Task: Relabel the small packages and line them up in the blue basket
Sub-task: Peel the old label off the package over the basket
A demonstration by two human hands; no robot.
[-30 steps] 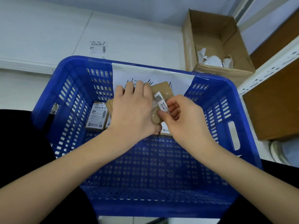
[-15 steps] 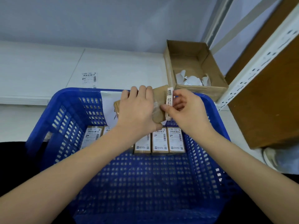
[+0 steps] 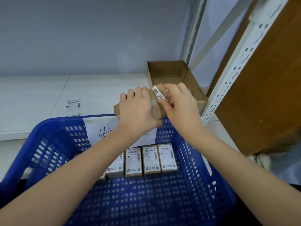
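A brown package [image 3: 157,110] is held above the far rim of the blue basket [image 3: 48,144]; it is gripped from above by the left hand [image 3: 138,110], fingers curled over its far edge; a white label strip [image 3: 159,94] on its top is pinched by the right hand [image 3: 180,105]; a row of labelled packages [image 3: 149,159] is seen against the basket's far wall; an open cardboard box [image 3: 172,74] lies beyond, on the white counter [image 3: 32,95].

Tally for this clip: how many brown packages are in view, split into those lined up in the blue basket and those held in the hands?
Packages in the blue basket, at least partly visible: 4, more possibly hidden by the left arm
Packages held by the left hand and right hand: 1
Total: 5
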